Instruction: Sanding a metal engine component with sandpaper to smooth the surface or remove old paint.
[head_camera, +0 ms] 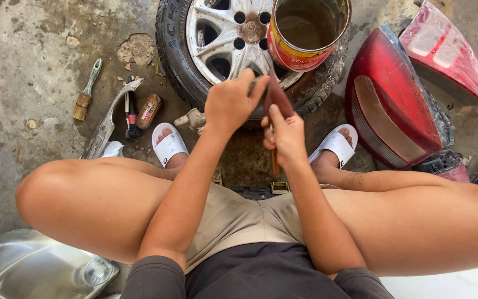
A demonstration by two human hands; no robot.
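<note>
I sit low with my knees spread, both hands raised in front of a car wheel (pixel 217 33) lying flat on the concrete floor. My right hand (pixel 283 135) grips a reddish-brown tool (pixel 276 99) with a thin handle that hangs below my fist. My left hand (pixel 232 102) pinches the top end of that same tool with thumb and fingers. What the tool is exactly I cannot tell. An open tin can (pixel 305 30) with a red and yellow band rests on the wheel just beyond my hands.
A paintbrush (pixel 86 93), a metal blade-like tool (pixel 109 119), a dark-handled tool (pixel 131 113) and a small brown bottle (pixel 149 111) lie at the left. Red tail-light units (pixel 388 99) stand at the right. A shiny metal bowl (pixel 29 268) sits at lower left.
</note>
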